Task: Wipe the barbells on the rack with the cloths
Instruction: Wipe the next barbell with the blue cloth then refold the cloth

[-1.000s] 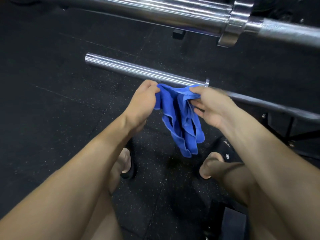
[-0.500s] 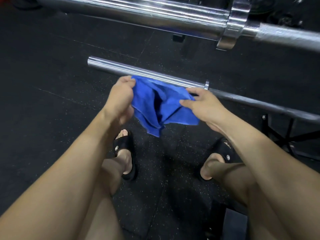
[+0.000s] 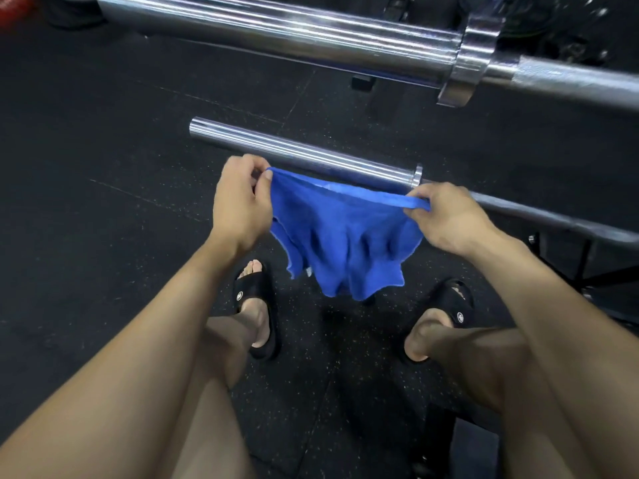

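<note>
Evidently the blue microfibre cloth [image 3: 345,240] is being readied, pinched taut at its top corners by the left hand [image 3: 242,205] and right hand [image 3: 446,216] before the lower barbell sleeve [image 3: 304,153], over which draping seems required next.

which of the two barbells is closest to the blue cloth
The lower barbell, the thinner one just behind the blue cloth stretched between the left hand and right hand. The thicker upper barbell sits well above.
</note>
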